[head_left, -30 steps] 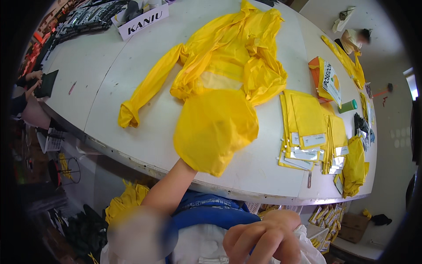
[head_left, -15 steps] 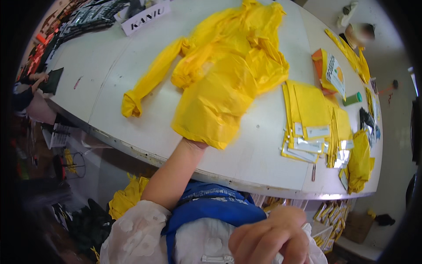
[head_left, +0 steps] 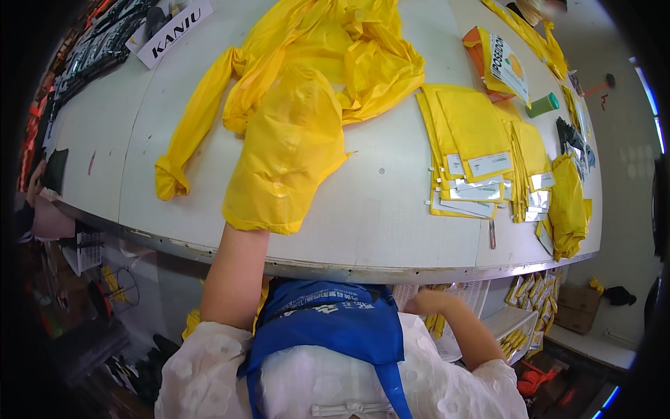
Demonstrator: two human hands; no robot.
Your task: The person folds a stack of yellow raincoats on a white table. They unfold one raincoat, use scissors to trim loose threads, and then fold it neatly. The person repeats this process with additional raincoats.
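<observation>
A thin yellow garment [head_left: 314, 52] with a long sleeve [head_left: 199, 115] lies crumpled across the white table. My left forearm [head_left: 241, 272] runs into the open end of a wide yellow part [head_left: 283, 164] of it, which may be a hood or a pouch. The fabric covers my left hand completely, so its fingers are hidden. By the table's front edge, my right hand [head_left: 427, 303] is low beside my blue apron [head_left: 324, 314]. Its fingers are too small and blurred to read, and I see nothing held in it.
Flat yellow packs [head_left: 474, 133] with white labels are stacked at the right. Beyond them are an orange-and-white box [head_left: 499, 63], a green cylinder [head_left: 543, 105] and a bundled yellow piece [head_left: 569, 206]. A white sign [head_left: 171, 31] stands far left. Another person's hand [head_left: 36, 178] is at the left edge.
My right hand has moved from close in front of my chest out to the apron's right side. My left arm, still inside the yellow fabric, appears farther left. The view has shifted.
</observation>
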